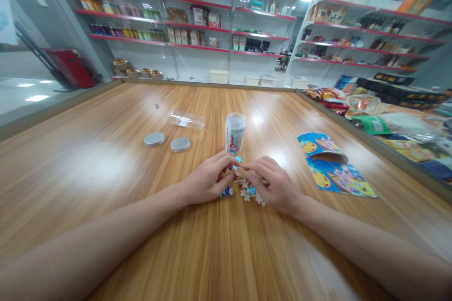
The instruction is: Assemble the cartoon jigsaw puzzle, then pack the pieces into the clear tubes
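Observation:
My left hand [211, 176] and my right hand [274, 179] meet at the table's middle, fingers curled and tips nearly touching. Small jigsaw puzzle pieces [238, 174] lie between my fingertips, partly hidden by them. Under and beside my right hand is a loose heap of pieces [246, 194], mostly pale backs up, a few blue. A blue piece group [226, 191] sits below my left thumb. Just beyond my fingers stands a clear plastic canister [235, 132] with a printed picture inside; light-blue pieces [237, 160] lie at its foot.
Left of the canister are a clear tube [187, 121] on its side and two silver lids [154, 139] [180, 144]. A folded blue picture sheet [335, 169] lies at right. Packaged goods [381, 122] are heaped beyond the right edge of the wooden table [183, 244]; stocked shelves [197, 28] stand behind.

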The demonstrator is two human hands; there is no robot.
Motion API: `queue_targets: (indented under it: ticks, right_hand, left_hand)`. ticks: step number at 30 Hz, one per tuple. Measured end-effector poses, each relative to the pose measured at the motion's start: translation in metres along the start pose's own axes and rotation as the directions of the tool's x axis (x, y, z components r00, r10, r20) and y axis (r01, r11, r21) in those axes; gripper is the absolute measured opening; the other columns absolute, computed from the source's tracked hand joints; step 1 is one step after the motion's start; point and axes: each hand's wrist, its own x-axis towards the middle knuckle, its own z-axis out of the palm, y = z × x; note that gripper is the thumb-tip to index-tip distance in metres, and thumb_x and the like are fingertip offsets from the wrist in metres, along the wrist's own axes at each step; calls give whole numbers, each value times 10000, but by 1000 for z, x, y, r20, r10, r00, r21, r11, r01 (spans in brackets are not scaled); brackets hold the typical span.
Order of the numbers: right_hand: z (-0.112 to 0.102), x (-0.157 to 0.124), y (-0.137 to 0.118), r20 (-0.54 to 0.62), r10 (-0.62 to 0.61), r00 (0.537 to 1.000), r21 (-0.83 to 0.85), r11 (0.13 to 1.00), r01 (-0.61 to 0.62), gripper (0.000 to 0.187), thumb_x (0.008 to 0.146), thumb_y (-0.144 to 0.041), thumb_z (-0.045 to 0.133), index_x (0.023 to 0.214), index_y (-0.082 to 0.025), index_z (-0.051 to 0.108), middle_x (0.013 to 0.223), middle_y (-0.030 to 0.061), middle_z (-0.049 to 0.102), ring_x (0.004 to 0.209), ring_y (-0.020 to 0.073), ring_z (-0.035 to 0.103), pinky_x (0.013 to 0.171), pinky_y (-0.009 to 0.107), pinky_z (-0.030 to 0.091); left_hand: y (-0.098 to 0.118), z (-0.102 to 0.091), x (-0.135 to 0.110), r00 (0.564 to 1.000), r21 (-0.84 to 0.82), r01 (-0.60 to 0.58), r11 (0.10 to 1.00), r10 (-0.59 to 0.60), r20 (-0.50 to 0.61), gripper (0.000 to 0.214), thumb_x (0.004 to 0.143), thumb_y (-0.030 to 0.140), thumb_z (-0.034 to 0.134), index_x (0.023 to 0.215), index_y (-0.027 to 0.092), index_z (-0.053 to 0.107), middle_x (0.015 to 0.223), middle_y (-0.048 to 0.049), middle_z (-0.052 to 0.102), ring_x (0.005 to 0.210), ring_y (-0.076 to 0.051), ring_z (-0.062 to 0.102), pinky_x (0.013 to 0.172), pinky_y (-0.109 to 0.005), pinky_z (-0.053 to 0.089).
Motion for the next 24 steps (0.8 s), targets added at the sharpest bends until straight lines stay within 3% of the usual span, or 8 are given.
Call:
queue_targets:
  ticks: [4, 6, 8, 10, 14, 17, 20, 24]
  right_hand:
    - [-9, -4, -2, 123, 71, 990, -111, 992, -57, 402, 941, -329, 597, 1330, -230, 569, 1302, 122, 608, 1227, 292, 538, 1017, 498, 454]
    - [-12, -8, -2, 218, 145, 965, -183, 978, -106, 649, 877, -514, 660, 1431, -223, 488, 1453, 161, 501, 1358, 358, 437, 1086, 578, 397]
    - [-13, -12, 0, 294, 198, 935, -228, 965, -133, 876, 824, -654, 658, 1520, -207, 371, 1553, 186, 391, 1436, 395, 341, 1133, 623, 339]
    - [-11, -13, 2, 332, 211, 919, -245, 961, -132, 941, 831, -704, 614, 1554, -188, 302, 1599, 197, 322, 1476, 395, 285, 1165, 625, 302]
    - [-7, -10, 3, 358, 164, 919, -200, 975, -96, 905, 879, -674, 578, 1556, -160, 266, 1620, 198, 281, 1497, 352, 266, 1194, 575, 297]
    - [-7, -5, 2, 344, 112, 932, -124, 990, -73, 792, 893, -604, 613, 1507, -187, 337, 1528, 174, 430, 1417, 329, 390, 1155, 553, 358]
    - [-7, -2, 2, 295, 98, 950, -74, 994, -80, 570, 911, -485, 646, 1376, -203, 477, 1302, 137, 592, 1219, 299, 523, 1035, 509, 458]
    - [-5, -1, 7, 256, 115, 960, -80, 992, -97, 417, 891, -454, 694, 1188, -181, 589, 1079, 110, 640, 1028, 273, 568, 885, 445, 502]
  left_hand:
    - [-2, 0, 0, 999, 94, 33, 995, -31, -29, 248, 975, 268, 531, 1205, 191, 586, 1123, -98, 584, 1058, -218, 581, 936, -379, 502]
    - [-4, 2, 0, 998, 161, 62, 985, -58, -29, 301, 972, 301, 541, 1248, 187, 580, 1209, -122, 577, 1148, -253, 563, 1016, -439, 476]
    - [-6, 3, 0, 997, 216, 72, 974, -78, 19, 361, 972, 332, 543, 1300, 182, 564, 1295, -144, 561, 1226, -285, 534, 1071, -490, 441]
    - [-6, 3, 1, 993, 207, 32, 978, -54, 100, 392, 981, 334, 528, 1347, 194, 537, 1349, -142, 553, 1283, -293, 508, 1102, -503, 419]
    - [-2, -1, 2, 967, 0, -77, 997, 75, 245, 458, 978, 305, 538, 1421, 226, 450, 1385, -105, 567, 1307, -247, 518, 1126, -442, 417]
    - [1, -5, 2, 963, -95, -60, 994, 83, 258, 531, 950, 327, 586, 1438, 218, 406, 1392, -116, 558, 1289, -243, 538, 1106, -424, 442]
    - [3, -8, 2, 968, -83, -52, 995, 71, 241, 620, 899, 377, 656, 1434, 204, 393, 1370, -138, 547, 1262, -263, 543, 1083, -441, 460]
    - [5, -6, 2, 957, 9, -105, 994, 99, 273, 738, 855, 465, 700, 1442, 175, 362, 1403, -177, 507, 1328, -311, 485, 1125, -498, 418]
